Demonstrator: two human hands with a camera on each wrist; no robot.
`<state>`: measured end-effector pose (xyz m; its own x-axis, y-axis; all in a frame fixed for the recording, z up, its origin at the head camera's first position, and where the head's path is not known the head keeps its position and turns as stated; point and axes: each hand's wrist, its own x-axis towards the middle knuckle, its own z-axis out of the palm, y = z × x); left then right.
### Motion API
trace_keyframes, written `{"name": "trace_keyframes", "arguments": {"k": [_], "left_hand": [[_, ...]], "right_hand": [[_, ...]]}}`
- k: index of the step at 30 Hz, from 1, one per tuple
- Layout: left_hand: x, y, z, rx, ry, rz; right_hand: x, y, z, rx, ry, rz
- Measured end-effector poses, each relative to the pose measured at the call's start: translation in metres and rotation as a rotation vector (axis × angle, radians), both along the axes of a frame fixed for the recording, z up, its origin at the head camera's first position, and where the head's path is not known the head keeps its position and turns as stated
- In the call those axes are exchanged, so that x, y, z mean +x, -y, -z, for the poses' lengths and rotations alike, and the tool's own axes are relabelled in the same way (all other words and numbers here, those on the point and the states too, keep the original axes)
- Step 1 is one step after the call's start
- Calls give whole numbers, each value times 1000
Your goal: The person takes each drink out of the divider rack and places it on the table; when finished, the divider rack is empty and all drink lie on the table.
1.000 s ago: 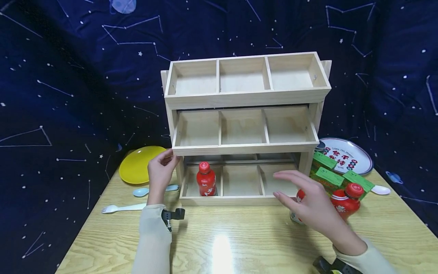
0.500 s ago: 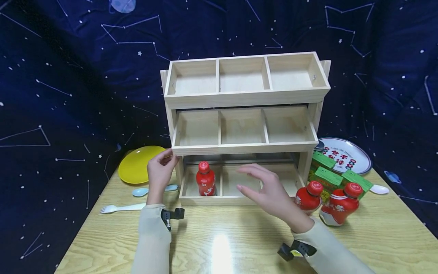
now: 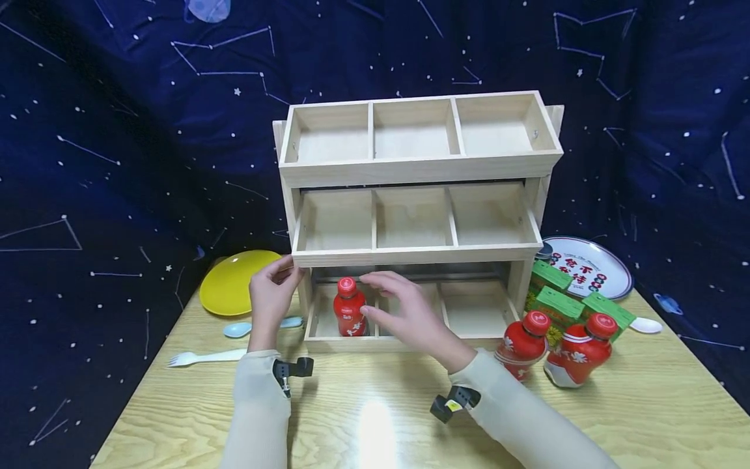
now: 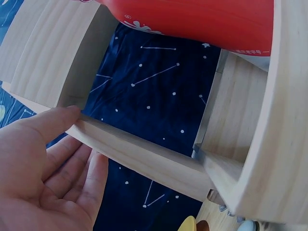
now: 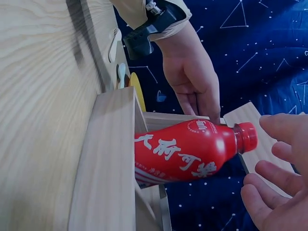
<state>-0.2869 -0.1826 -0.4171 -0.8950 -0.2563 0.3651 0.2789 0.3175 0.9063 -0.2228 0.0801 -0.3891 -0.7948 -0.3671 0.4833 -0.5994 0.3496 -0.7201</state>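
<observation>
A three-tier wooden rack (image 3: 418, 170) stands on the table, each tier split into three compartments. A red bottle (image 3: 349, 311) stands upright in the bottom tier's left compartment. My left hand (image 3: 272, 296) holds the rack's left upright (image 4: 134, 149) just below the middle tier, thumb on one side and fingers on the other. My right hand (image 3: 410, 319) reaches in front of the bottom tier, thumb and fingers parted beside the bottle. In the right wrist view its fingertips (image 5: 255, 192) are near the red cap (image 5: 248, 137), with a gap between.
Two more red bottles (image 3: 521, 348) stand right of the rack. Behind them are several green boxes (image 3: 556, 306), a printed white plate (image 3: 612, 264) and a white spoon (image 3: 646, 326). At left lie a yellow plate (image 3: 234, 286), a blue spoon (image 3: 237, 329) and a white fork (image 3: 205, 357).
My right hand has moved left from the bottles on the right, across the bottom tier, to the bottle in the left compartment. The left hand stays on the rack.
</observation>
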Motion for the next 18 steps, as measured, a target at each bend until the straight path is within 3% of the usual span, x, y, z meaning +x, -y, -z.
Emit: {"name": "trace_keyframes", "arguments": {"k": [8,14,18], "left_hand": [[1,0,0,3,7,2],[1,0,1,0,-2,-1],[1,-1,2,-6,-3,-6]], "right_hand": [[-18,21,4,4,11,-20],[-23,30,14,-37,124,-27],[-24,32,20,-77,142,-21]]}}
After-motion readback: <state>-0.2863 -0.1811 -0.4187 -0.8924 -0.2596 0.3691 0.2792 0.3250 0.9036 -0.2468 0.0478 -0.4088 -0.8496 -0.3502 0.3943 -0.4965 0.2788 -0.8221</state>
